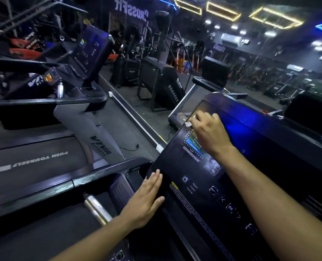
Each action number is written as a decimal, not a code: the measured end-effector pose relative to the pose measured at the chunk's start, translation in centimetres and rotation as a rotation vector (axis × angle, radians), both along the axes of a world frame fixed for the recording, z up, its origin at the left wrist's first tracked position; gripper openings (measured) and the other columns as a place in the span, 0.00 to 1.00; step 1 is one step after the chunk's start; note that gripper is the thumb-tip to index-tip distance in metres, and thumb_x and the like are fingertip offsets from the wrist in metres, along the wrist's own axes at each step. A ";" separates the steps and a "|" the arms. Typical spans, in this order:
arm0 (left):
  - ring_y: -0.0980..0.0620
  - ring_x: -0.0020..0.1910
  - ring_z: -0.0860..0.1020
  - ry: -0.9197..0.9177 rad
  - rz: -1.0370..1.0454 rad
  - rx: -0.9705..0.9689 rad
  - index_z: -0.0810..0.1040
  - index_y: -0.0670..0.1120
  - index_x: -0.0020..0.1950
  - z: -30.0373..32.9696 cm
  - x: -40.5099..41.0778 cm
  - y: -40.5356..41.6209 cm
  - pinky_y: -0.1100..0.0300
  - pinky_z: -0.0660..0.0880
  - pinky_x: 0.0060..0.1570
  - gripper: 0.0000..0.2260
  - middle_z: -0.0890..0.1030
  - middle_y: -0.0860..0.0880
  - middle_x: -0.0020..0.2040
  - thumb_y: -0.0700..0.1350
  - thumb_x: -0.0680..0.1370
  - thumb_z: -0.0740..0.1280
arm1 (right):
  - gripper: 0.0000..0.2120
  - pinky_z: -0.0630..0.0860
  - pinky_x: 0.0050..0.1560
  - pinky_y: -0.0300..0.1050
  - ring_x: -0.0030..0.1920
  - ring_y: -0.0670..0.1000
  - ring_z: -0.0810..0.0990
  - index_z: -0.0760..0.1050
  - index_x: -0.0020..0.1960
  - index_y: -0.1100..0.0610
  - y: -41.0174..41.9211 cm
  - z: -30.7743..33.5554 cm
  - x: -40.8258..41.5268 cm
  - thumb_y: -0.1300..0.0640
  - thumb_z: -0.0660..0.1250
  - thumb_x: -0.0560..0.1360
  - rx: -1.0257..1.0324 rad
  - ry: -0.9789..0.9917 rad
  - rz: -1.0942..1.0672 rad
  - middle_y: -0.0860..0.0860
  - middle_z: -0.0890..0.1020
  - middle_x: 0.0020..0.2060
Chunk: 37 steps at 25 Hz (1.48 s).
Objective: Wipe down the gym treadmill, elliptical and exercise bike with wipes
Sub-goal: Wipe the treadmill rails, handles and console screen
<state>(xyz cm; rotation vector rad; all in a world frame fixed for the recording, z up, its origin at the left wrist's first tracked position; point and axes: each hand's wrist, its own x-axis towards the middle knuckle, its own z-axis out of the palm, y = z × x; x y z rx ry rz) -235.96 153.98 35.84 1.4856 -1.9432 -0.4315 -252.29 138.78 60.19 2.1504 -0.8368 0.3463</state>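
White wipe (189,123), bunched small, is showing under the right hand (209,133) at the centre right of the frame, where the fingers are curling round it on the treadmill console (192,187). Pressing there could be triggering buttons or leaving streaks on the screen. Lower centre, the left hand (146,198) is lying flat on the console's edge, fingers straight and together.

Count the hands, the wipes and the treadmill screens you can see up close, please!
Hands: 2, the left hand flat on the console edge, the right hand pinching the wipe.
Wipes: 1, a white wipe.
Treadmill consoles: 2, the near console and the neighbouring console.
Total: 5.
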 end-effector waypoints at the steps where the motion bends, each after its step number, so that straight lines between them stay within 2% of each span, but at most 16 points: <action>1: 0.60 0.80 0.36 -0.007 0.033 0.020 0.39 0.53 0.83 -0.7 0.7 0.2 0.56 0.40 0.80 0.31 0.36 0.59 0.82 0.63 0.84 0.47 | 0.08 0.66 0.37 0.51 0.36 0.58 0.74 0.75 0.40 0.59 0.5 -0.9 -0.2 0.70 0.62 0.69 0.008 -0.005 0.029 0.57 0.75 0.39; 4: 0.62 0.79 0.35 0.021 0.071 0.122 0.36 0.52 0.82 -2.4 0.5 0.8 0.56 0.40 0.80 0.32 0.33 0.57 0.81 0.63 0.84 0.48 | 0.14 0.68 0.33 0.51 0.32 0.59 0.74 0.74 0.36 0.61 0.5 -2.1 1.2 0.66 0.51 0.71 -0.031 -0.043 0.078 0.59 0.75 0.36; 5: 0.61 0.79 0.34 0.037 0.069 0.135 0.35 0.52 0.82 -2.7 0.0 0.7 0.57 0.39 0.80 0.33 0.31 0.56 0.81 0.62 0.85 0.49 | 0.14 0.69 0.32 0.50 0.31 0.58 0.75 0.75 0.36 0.60 0.6 -2.9 2.1 0.64 0.53 0.73 -0.045 -0.015 0.073 0.58 0.76 0.36; 8: 0.59 0.79 0.33 0.015 0.069 0.174 0.32 0.51 0.80 -2.6 -0.7 0.8 0.58 0.38 0.79 0.34 0.28 0.54 0.79 0.61 0.85 0.50 | 0.05 0.69 0.34 0.48 0.33 0.55 0.75 0.78 0.38 0.57 2.0 -8.1 4.8 0.61 0.69 0.72 0.054 0.160 0.075 0.54 0.76 0.37; 9: 0.58 0.79 0.33 -0.008 0.064 0.192 0.32 0.51 0.80 -2.6 -0.8 1.2 0.58 0.37 0.79 0.34 0.27 0.53 0.79 0.61 0.85 0.50 | 0.04 0.69 0.35 0.48 0.34 0.54 0.75 0.78 0.38 0.56 2.9 -10.3 5.3 0.61 0.69 0.72 0.111 0.204 0.102 0.53 0.76 0.37; 12: 0.57 0.80 0.33 -0.140 -0.006 0.237 0.34 0.50 0.81 -2.9 -0.8 3.5 0.56 0.38 0.80 0.33 0.29 0.52 0.80 0.62 0.85 0.47 | 0.16 0.69 0.36 0.48 0.35 0.54 0.75 0.79 0.38 0.55 5.6 -14.8 5.6 0.60 0.55 0.76 0.184 0.253 0.198 0.52 0.77 0.37; 14: 0.57 0.80 0.33 -0.240 -0.065 0.239 0.34 0.51 0.82 -3.1 -0.9 5.1 0.55 0.38 0.80 0.34 0.30 0.53 0.80 0.66 0.82 0.39 | 0.18 0.69 0.36 0.49 0.35 0.53 0.74 0.80 0.39 0.55 6.8 -15.3 4.5 0.59 0.53 0.77 0.181 0.302 0.217 0.52 0.77 0.38; 17: 0.57 0.80 0.34 -0.297 -0.099 0.234 0.33 0.52 0.81 -3.2 -0.8 5.8 0.55 0.37 0.80 0.36 0.30 0.54 0.80 0.68 0.78 0.35 | 0.19 0.70 0.38 0.49 0.35 0.54 0.75 0.80 0.42 0.56 6.1 -11.0 2.0 0.58 0.51 0.77 0.095 0.218 0.182 0.53 0.77 0.38; 21: 0.57 0.79 0.33 -0.310 -0.139 0.252 0.33 0.51 0.81 -2.7 -0.7 5.7 0.56 0.37 0.79 0.32 0.30 0.54 0.80 0.64 0.84 0.44 | 0.15 0.70 0.40 0.50 0.37 0.57 0.76 0.77 0.42 0.57 3.2 -5.9 2.2 0.62 0.51 0.74 0.007 0.009 -0.005 0.55 0.76 0.40; 23: 0.57 0.79 0.33 -0.323 -0.147 0.254 0.33 0.50 0.82 -2.6 -0.5 5.7 0.57 0.36 0.79 0.32 0.30 0.54 0.80 0.62 0.85 0.46 | 0.15 0.70 0.41 0.49 0.37 0.54 0.76 0.78 0.42 0.54 4.2 -9.0 3.8 0.58 0.53 0.78 0.010 0.044 0.012 0.52 0.76 0.40; 26: 0.57 0.79 0.33 -0.323 -0.171 0.247 0.34 0.50 0.82 -2.4 -0.5 5.8 0.58 0.36 0.79 0.32 0.30 0.54 0.80 0.62 0.85 0.46 | 0.16 0.68 0.41 0.50 0.39 0.52 0.75 0.80 0.43 0.54 7.7 -16.4 3.9 0.57 0.55 0.80 0.140 0.149 0.130 0.51 0.78 0.43; 28: 0.59 0.79 0.33 -0.278 -0.220 0.265 0.35 0.51 0.82 -2.3 -0.1 5.8 0.57 0.36 0.79 0.31 0.31 0.55 0.80 0.61 0.85 0.46 | 0.17 0.67 0.42 0.50 0.40 0.52 0.76 0.80 0.45 0.54 9.3 -17.8 2.4 0.57 0.54 0.82 0.191 0.155 0.096 0.50 0.78 0.44; 30: 0.61 0.79 0.34 -0.225 -0.276 0.250 0.38 0.52 0.82 -2.4 1.3 5.1 0.55 0.41 0.81 0.29 0.32 0.58 0.80 0.60 0.86 0.47 | 0.16 0.68 0.41 0.50 0.38 0.52 0.76 0.80 0.47 0.54 10.1 -16.1 0.8 0.55 0.54 0.83 0.179 0.030 0.037 0.50 0.77 0.43; 32: 0.61 0.81 0.39 -0.189 -0.248 0.111 0.44 0.53 0.83 -2.2 3.7 3.5 0.53 0.45 0.80 0.27 0.38 0.58 0.82 0.58 0.86 0.48 | 0.12 0.69 0.39 0.51 0.38 0.53 0.76 0.81 0.49 0.55 10.8 -13.4 -1.0 0.58 0.58 0.81 0.145 -0.210 -0.017 0.51 0.77 0.43; 34: 0.56 0.82 0.46 -0.109 -0.197 -0.075 0.52 0.48 0.83 -0.6 6.4 0.2 0.51 0.48 0.80 0.26 0.47 0.53 0.84 0.52 0.86 0.51 | 0.07 0.74 0.38 0.53 0.39 0.55 0.76 0.81 0.52 0.59 11.0 -11.2 -2.6 0.64 0.65 0.78 0.125 -0.485 -0.114 0.53 0.76 0.44; 37: 0.49 0.83 0.50 -0.099 -0.228 -0.300 0.55 0.41 0.82 4.9 7.3 -6.7 0.50 0.46 0.81 0.25 0.52 0.46 0.84 0.44 0.86 0.53 | 0.05 0.81 0.34 0.51 0.40 0.54 0.78 0.80 0.53 0.60 9.9 -9.3 -2.7 0.63 0.69 0.78 0.103 -0.730 -0.266 0.53 0.75 0.45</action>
